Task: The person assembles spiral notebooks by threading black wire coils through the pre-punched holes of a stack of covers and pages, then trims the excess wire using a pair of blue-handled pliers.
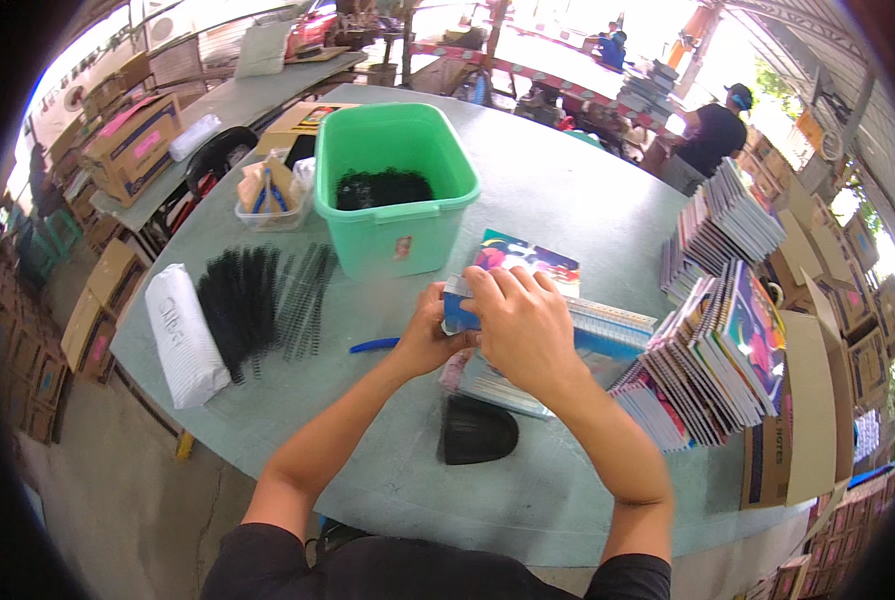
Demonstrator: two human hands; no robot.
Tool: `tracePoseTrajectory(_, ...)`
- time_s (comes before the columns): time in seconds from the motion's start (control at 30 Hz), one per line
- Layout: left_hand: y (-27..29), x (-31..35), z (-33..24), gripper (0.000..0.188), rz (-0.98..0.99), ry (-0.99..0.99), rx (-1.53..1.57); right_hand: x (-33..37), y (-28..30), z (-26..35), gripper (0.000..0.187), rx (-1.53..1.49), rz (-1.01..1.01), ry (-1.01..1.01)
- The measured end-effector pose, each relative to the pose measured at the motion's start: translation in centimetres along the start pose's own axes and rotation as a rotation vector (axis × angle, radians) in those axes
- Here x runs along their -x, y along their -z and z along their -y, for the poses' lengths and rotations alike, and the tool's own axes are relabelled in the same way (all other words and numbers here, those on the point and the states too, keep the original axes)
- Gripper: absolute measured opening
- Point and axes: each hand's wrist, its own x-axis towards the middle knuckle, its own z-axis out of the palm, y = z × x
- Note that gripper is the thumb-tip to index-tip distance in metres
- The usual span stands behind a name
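Nearest on the grey-green surface (378, 450) lies a flat black piece, rounded at one end (480, 432), its kind hard to tell. Just beyond it a pale stack of pads (503, 390) lies flat, and above this the person holds a blue notebook (457, 312) that runs off to the right beneath the wrist. The left hand (428, 330) is clamped on its left end, thumb and fingers around the edge; the right hand's (523, 320) grip is closed over its top, fingers bent down. Any lettering on the cover is too small to read. Left of the hands lies a slim blue tool (375, 345), and farther left a white wrapped package (182, 335) bears dark handwritten letters, beside black binding coils (240, 310). To the right stand spiral notebooks (713, 355) with colourful covers, next to a cardboard box (803, 420) printed with dark capitals. Beyond the hands lies a bright-covered book (533, 260); past it a green tub (398, 235), a small picture sticker on its front, holds more black coils, with a clear container (271, 216) of blue-handled tools beside it. Farther back, cartons (133, 145) carry pink labels, and a person in dark clothing (718, 135) sits at upper right.
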Motion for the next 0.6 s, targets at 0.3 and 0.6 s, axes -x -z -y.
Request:
tracePoseTrajectory(0.3, 2.6, 2.5, -0.6, 0.039, 0.013, 0.354, -0.126, 2.2, -5.8, -1.6, 0.029, -0.029, 0.151, -0.182)
tracePoseTrajectory(0.6, 16.3, 10.8, 3.4, 0.038, -0.006, 0.726, -1.181, 1.8, -5.8, -1.3, 0.034, -0.06, 0.006, -0.165)
